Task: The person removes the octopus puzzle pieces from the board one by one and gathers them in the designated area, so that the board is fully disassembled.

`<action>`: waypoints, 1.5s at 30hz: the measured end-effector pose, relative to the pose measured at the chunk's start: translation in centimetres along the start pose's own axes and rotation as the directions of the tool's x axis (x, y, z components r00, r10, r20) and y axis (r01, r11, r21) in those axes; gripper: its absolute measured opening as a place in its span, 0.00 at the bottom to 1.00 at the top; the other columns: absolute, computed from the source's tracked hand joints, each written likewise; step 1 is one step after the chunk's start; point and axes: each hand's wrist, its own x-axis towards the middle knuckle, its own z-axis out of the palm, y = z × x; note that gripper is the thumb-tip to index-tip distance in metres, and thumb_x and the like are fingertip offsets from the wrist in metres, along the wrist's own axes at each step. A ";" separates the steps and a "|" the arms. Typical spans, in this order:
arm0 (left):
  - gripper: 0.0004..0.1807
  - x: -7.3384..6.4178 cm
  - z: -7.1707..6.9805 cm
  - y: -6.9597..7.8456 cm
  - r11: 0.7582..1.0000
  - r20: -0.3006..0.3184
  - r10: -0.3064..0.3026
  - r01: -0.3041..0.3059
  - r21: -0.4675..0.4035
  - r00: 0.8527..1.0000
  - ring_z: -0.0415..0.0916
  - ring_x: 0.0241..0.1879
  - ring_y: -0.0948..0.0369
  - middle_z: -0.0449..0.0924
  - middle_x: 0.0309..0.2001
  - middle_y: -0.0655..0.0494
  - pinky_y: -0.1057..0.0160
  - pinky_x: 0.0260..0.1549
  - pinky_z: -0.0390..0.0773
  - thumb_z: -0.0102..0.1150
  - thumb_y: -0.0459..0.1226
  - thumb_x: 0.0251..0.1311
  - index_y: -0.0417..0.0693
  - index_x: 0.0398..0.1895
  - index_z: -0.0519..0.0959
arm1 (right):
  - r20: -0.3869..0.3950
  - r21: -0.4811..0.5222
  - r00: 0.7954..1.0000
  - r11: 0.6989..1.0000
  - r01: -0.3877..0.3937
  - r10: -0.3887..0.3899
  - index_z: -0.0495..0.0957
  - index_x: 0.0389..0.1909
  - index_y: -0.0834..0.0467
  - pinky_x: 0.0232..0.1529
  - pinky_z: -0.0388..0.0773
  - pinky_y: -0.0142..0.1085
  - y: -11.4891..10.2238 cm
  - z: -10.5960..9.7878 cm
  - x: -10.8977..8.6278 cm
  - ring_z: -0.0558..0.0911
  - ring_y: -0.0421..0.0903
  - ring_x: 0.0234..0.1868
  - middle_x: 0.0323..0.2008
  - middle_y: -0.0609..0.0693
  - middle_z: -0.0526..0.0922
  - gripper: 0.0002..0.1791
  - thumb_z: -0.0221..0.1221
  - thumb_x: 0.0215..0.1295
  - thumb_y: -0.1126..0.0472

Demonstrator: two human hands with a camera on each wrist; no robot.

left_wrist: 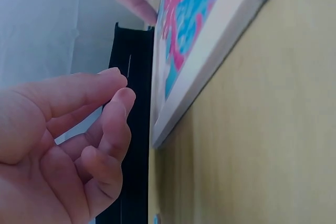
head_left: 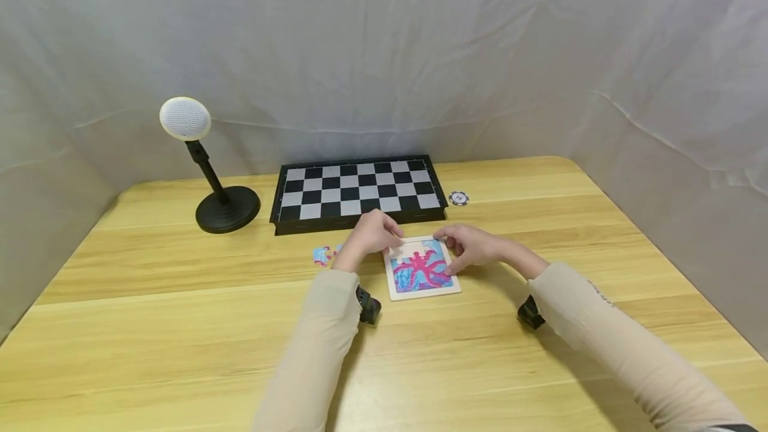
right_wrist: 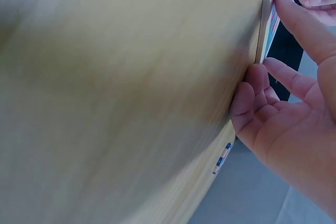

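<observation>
A square, white-framed jigsaw puzzle [head_left: 421,273] with a pink octopus on blue lies on the table. Bare cream backing shows in its upper left part. My left hand [head_left: 375,233] hovers at the upper left corner, and the left wrist view has its thumb and fingertips [left_wrist: 123,95] close together with nothing visible between them. My right hand [head_left: 474,247] holds the puzzle's right side, thumb over the picture's edge and forefinger at the far right corner. Its other fingers [right_wrist: 257,77] curl beside the frame. Loose puzzle pieces [head_left: 323,256] lie left of the left wrist, partly hidden by it.
A black-and-white checkered board [head_left: 360,189] lies just behind the puzzle. To its right is a poker chip [head_left: 459,198]. At the back left stands a round white-headed device on a black stand [head_left: 228,209]. Pale cloth [head_left: 384,72] hangs around the wooden table [head_left: 180,339].
</observation>
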 end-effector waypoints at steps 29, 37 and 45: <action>0.05 0.7 2.8 1.4 0.999 0.123 0.011 -0.005 -0.045 0.992 0.65 0.15 0.63 0.77 0.22 0.56 0.71 0.16 0.67 0.64 0.32 0.47 0.40 0.29 0.83 | -0.012 0.010 1.000 1.000 0.024 -0.024 0.64 0.55 0.70 0.31 0.66 0.33 0.4 0.2 0.1 0.67 0.46 0.30 0.32 0.53 0.67 0.37 0.68 0.46 0.59; 0.04 0.7 3.2 1.7 0.999 0.111 -0.004 0.010 -0.048 0.994 0.64 0.13 0.63 0.76 0.18 0.53 0.71 0.14 0.65 0.63 0.33 0.50 0.41 0.27 0.83 | -0.019 0.030 0.996 0.996 0.089 -0.089 0.65 0.53 0.70 0.31 0.67 0.34 0.5 0.0 -0.2 0.67 0.46 0.30 0.31 0.52 0.68 0.39 0.68 0.45 0.51; 0.04 0.7 3.4 1.8 0.999 0.081 -0.019 0.022 -0.038 0.997 0.64 0.14 0.63 0.76 0.19 0.54 0.70 0.14 0.66 0.63 0.33 0.49 0.41 0.26 0.83 | -0.033 0.053 0.998 0.997 0.053 -0.052 0.64 0.48 0.71 0.31 0.66 0.34 0.3 0.2 -0.2 0.67 0.46 0.30 0.31 0.54 0.68 0.32 0.68 0.46 0.60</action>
